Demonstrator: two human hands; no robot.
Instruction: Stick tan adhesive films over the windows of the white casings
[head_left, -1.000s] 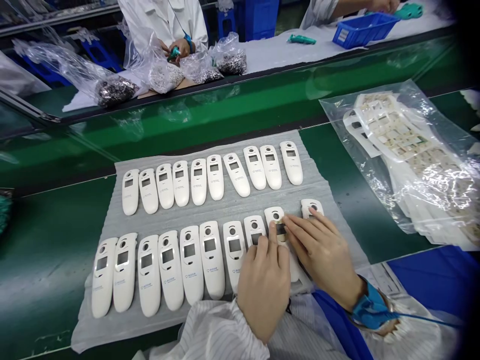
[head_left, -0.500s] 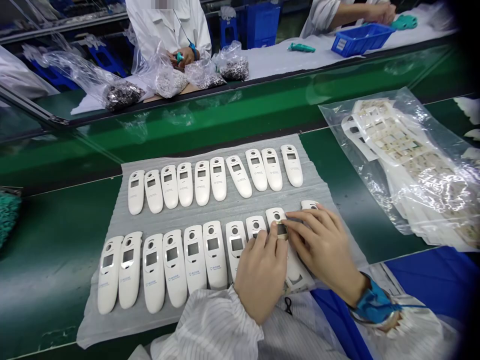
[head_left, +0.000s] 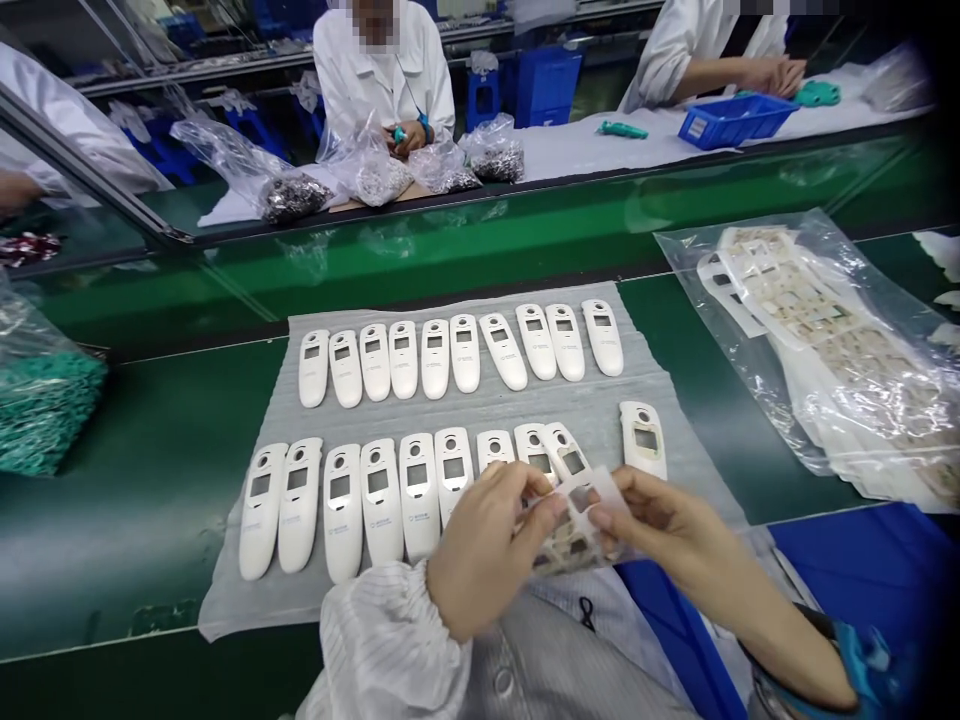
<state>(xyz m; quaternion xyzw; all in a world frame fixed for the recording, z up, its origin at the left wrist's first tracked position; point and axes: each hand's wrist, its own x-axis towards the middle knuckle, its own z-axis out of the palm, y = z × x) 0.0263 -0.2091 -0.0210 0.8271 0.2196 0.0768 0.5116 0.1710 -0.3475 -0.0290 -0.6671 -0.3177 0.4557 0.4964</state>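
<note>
Between my two hands is a translucent backing sheet of frame-shaped stickers (head_left: 577,545), with square cut-outs showing. My left hand (head_left: 491,545) pinches its left edge, and my right hand (head_left: 664,520) grips its right side between thumb and fingers. Behind the sheet lies a white plastic housing (head_left: 562,440), tilted and overlapping its neighbour. To the right of it another white housing (head_left: 643,440) lies apart, a beige frame around its window. The near row of white housings (head_left: 300,510) runs left from my hands; their lower ends are partly hidden behind my left hand.
A far row of white housings (head_left: 435,355) lies on the grey foam sheet (head_left: 480,405). At right is a clear bag of sticker sheets (head_left: 825,330); at left, a bag of green parts (head_left: 52,410). People work behind the green partition (head_left: 420,235), near a blue bin (head_left: 739,120).
My hands have moved off the housing's window and now hold the sticker sheet up in front of it. The housing at far right is now uncovered. The view has shifted a little.
</note>
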